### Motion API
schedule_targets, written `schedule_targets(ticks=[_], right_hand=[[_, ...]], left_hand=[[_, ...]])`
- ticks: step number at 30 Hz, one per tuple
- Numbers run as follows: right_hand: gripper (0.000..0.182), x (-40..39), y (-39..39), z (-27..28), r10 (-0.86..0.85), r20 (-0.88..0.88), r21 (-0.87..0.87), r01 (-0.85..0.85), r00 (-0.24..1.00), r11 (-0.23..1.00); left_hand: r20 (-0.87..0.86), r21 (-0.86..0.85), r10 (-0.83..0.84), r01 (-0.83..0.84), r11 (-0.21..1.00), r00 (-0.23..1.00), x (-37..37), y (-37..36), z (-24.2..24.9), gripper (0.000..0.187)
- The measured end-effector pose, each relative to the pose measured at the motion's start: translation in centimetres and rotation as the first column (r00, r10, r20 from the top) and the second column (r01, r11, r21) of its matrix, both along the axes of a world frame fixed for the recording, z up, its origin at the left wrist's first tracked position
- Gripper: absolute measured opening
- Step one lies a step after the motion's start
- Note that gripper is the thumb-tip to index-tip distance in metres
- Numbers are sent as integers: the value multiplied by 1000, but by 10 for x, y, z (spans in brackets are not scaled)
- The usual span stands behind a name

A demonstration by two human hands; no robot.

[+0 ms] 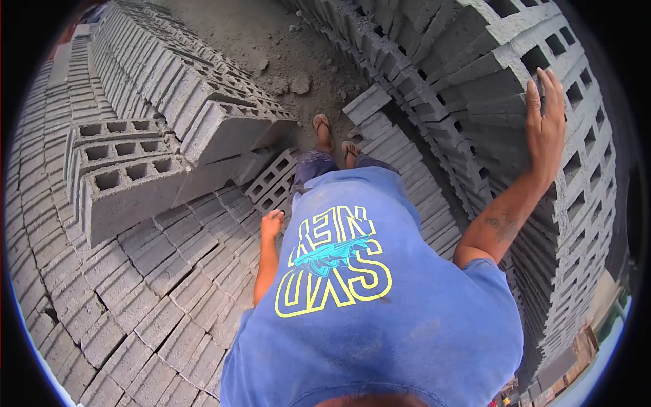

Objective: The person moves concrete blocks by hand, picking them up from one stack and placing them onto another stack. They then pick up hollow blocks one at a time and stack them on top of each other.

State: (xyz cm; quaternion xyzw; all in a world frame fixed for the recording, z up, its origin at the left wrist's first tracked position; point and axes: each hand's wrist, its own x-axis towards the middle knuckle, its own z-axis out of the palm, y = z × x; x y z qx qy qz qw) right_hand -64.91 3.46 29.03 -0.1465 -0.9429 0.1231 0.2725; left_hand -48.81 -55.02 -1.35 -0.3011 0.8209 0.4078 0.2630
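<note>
My right hand [546,125] is raised at the right, fingers stretched out, against the holed face of a tall stack of hollow concrete blocks [502,88]. Whether it presses on the blocks or only hovers in front of them is hard to tell. My left hand [272,222] hangs low beside my body with its fingers curled in, and nothing shows in it. Just beyond it a hollow block [272,182] leans with its holes facing up, close to my leg. Several more hollow blocks [132,193] stand upright to the left.
A long row of stacked blocks [169,81] runs along the left. Flat-laid blocks [163,319] cover the lower left, with gaps between some. My sandalled feet [323,129] stand near dusty ground [271,41] with rubble. Another line of blocks [400,156] lies beside the right stack.
</note>
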Motion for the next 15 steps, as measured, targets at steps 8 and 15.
schedule_targets(ticks=[8, 15], right_hand=[[45, 4, 4, 0, 26, 3, -20, -26, 1000, 999], [45, 6, -1, 4, 6, -6, -88, -6, 1000, 996]], left_hand=[[26, 18, 21, -21, 1000, 999, -23, -22, 2, 35], [-2, 4, -132, 132, 991, 991, -59, -26, -15, 32]])
